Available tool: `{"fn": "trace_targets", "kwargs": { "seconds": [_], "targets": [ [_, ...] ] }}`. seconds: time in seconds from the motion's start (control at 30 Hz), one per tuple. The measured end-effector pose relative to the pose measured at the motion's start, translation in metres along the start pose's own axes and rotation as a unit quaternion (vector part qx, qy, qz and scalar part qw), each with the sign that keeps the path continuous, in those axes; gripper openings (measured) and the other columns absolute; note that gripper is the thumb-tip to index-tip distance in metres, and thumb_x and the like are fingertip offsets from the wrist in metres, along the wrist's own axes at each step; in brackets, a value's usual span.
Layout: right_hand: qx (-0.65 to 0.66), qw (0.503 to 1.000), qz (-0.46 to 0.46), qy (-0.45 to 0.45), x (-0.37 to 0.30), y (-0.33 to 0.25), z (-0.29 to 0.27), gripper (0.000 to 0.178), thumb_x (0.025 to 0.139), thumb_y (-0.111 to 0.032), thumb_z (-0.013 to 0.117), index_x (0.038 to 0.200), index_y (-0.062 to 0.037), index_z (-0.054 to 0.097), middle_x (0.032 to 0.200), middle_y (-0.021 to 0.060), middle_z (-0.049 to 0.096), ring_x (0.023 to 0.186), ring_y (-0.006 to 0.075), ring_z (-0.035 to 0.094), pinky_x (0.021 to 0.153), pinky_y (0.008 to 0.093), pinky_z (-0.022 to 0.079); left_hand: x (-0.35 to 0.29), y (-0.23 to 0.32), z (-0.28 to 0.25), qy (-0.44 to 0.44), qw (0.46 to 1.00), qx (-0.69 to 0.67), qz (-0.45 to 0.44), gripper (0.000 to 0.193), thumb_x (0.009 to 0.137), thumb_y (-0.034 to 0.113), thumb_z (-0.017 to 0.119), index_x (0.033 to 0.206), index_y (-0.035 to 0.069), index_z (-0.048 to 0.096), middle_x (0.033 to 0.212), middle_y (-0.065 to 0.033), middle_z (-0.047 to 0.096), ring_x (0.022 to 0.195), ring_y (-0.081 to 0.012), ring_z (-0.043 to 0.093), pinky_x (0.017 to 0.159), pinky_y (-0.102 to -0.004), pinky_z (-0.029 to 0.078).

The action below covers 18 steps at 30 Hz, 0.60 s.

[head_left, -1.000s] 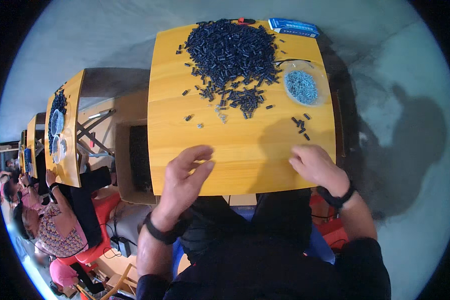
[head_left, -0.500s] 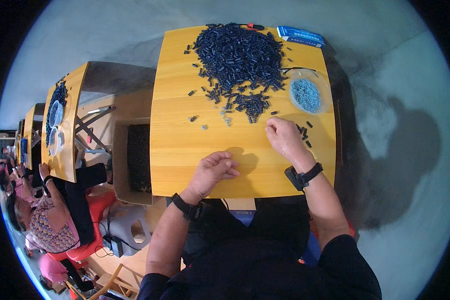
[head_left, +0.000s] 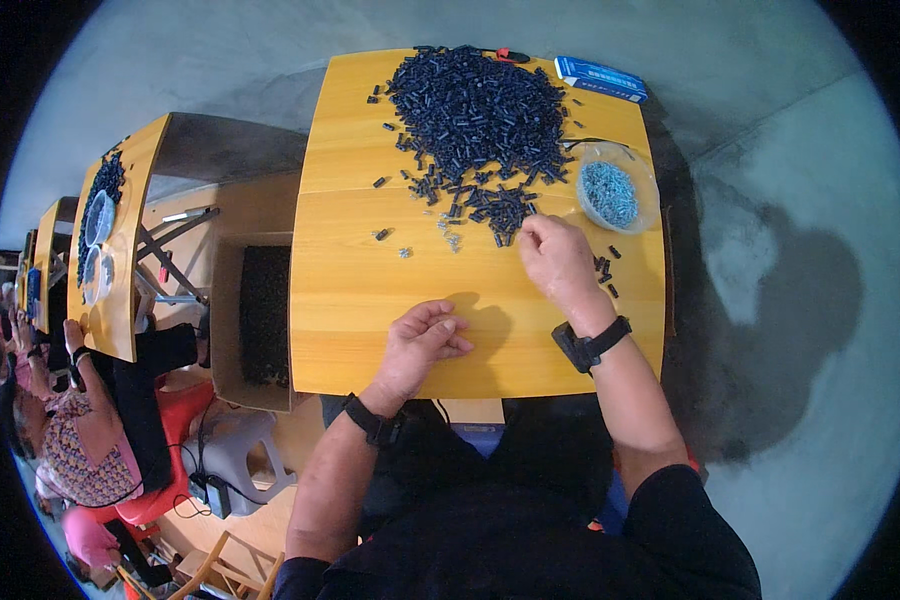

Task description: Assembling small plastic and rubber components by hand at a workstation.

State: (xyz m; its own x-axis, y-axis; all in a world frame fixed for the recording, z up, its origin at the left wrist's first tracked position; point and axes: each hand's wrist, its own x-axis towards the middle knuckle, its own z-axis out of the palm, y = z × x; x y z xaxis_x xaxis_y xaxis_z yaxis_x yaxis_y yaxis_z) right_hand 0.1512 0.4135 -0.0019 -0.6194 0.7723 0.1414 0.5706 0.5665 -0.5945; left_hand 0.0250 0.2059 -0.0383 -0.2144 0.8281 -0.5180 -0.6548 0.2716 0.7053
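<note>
A large heap of small black cylindrical pieces (head_left: 480,115) lies on the far half of the yellow wooden table (head_left: 370,300). At the heap's near right edge is my right hand (head_left: 558,262), its fingers pinched together by the nearest black pieces. What they hold, if anything, is too small to see. My left hand (head_left: 418,348) hovers over the near part of the table, fingers curled in toward the thumb; whatever lies between them is hidden. Small clear or silvery bits (head_left: 450,238) lie just below the heap. Right of it stands a clear round tub (head_left: 610,190) of small bluish metal pieces.
Several loose black pieces (head_left: 606,270) lie right of my right hand. A blue and white box (head_left: 600,78) and a red-and-black tool (head_left: 510,56) sit at the far edge. Left of the table stands a cardboard box (head_left: 228,330) of dark pieces. People work at tables farther left.
My right hand has moved slightly left and away from me, up to the heap's near edge. My left hand stays almost in place, and the whole view has shifted a little.
</note>
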Motion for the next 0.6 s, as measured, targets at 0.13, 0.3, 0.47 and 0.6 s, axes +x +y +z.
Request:
{"fn": "trace_targets", "kwargs": {
  "seconds": [0.13, 0.3, 0.47, 0.6],
  "targets": [
    [-0.014, 0.999, -0.041, 0.008, -0.005, -0.005, 0.013, 0.01, 0.08, -0.014, 0.064, 0.082, -0.0037, 0.062, 0.074, 0.0144, 0.062, 0.068, 0.0323, 0.061, 0.061, 0.0422, 0.047, 0.0, -0.002, -0.001, 0.007, 1.0, -0.004, 0.003, 0.026, 0.095, 0.006, 0.052, 0.121, 0.001, 0.05, 0.103, -0.0123, 0.064, 0.081, -0.0209, 0.067, 0.076, -0.0338, 0.057],
    [-0.031, 0.999, -0.026, -0.027, -0.01, -0.008, 0.023, 0.012, 0.08, -0.017, 0.064, 0.08, -0.0054, 0.062, 0.077, 0.0144, 0.062, 0.073, 0.0352, 0.062, 0.063, 0.0464, 0.049, -0.004, 0.0, 0.004, 0.016, 1.0, 0.005, 0.004, 0.026, 0.095, 0.005, 0.052, 0.12, 0.001, 0.051, 0.104, -0.0125, 0.064, 0.08, -0.0206, 0.067, 0.076, -0.0335, 0.057],
    [-0.055, 0.997, -0.059, -0.005, -0.011, -0.004, 0.029, 0.013, 0.081, -0.019, 0.063, 0.079, -0.0055, 0.062, 0.077, 0.014, 0.062, 0.073, 0.0349, 0.062, 0.063, 0.0465, 0.05, -0.004, -0.002, 0.002, 0.003, 1.0, -0.005, 0.013, 0.026, 0.095, 0.006, 0.052, 0.12, 0.0, 0.051, 0.103, -0.0127, 0.064, 0.08, -0.0206, 0.066, 0.076, -0.0341, 0.057],
    [-0.048, 0.997, -0.062, -0.002, -0.011, -0.002, 0.029, 0.013, 0.082, -0.017, 0.062, 0.081, -0.0037, 0.062, 0.077, 0.014, 0.063, 0.069, 0.0326, 0.062, 0.061, 0.0435, 0.05, -0.004, -0.001, 0.003, 0.005, 1.0, 0.003, 0.014, 0.026, 0.095, 0.006, 0.052, 0.12, 0.0, 0.051, 0.103, -0.0126, 0.064, 0.081, -0.0209, 0.066, 0.077, -0.0346, 0.057]
  ]
}}
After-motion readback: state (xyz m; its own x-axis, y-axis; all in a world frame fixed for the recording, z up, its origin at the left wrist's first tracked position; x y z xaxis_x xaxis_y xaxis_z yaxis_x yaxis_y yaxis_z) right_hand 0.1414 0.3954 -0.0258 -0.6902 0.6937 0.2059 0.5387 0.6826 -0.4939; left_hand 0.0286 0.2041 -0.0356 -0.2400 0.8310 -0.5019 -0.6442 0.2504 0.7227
